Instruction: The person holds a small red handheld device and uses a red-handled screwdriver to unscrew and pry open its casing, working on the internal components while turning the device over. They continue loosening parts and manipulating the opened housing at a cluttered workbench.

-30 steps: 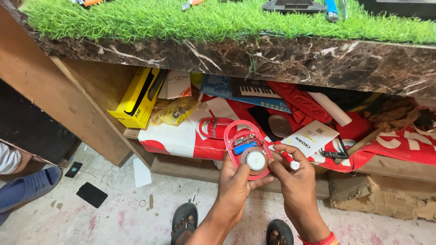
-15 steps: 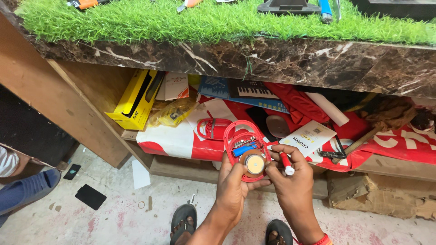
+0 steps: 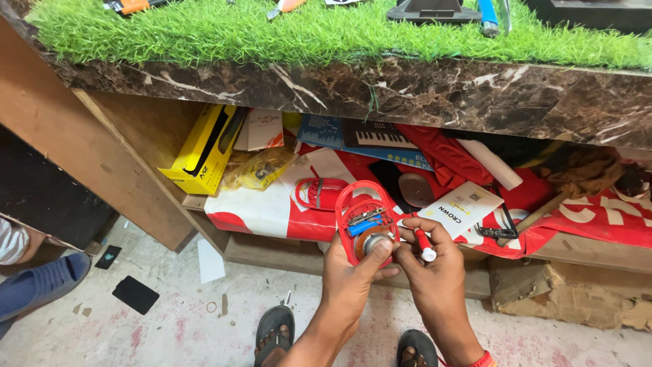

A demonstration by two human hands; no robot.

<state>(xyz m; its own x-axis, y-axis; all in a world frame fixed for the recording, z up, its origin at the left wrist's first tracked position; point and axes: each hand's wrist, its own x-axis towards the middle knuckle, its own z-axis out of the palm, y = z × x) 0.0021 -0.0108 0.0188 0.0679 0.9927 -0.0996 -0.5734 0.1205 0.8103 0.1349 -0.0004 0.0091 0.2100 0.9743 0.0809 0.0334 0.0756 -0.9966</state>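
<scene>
Below the marble counter edge (image 3: 407,92), in open space, the left hand (image 3: 350,275) grips a red case (image 3: 365,221) while the right hand (image 3: 431,272) pinches a red-capped tube (image 3: 424,243) beside it.

Under the marble-edged counter, I am seeing a yellow rectangular box with black panels (image 3: 206,149) leaning on its side at the shelf's left end. Just right of it, a white-and-orange card package (image 3: 261,129) is standing upright behind a crinkled yellow plastic packet (image 3: 261,168). A blue flat box picturing a black-and-white keyboard (image 3: 370,139) is lying further back, mid-shelf. A red-and-white printed sack (image 3: 261,207) is draping over the shelf's front edge, and a white leaflet with a yellow-and-black panel (image 3: 460,207) is resting on red fabric beside my hands. Two small black phone-like slabs (image 3: 136,294) are lying on the floor, their faces dark.
</scene>
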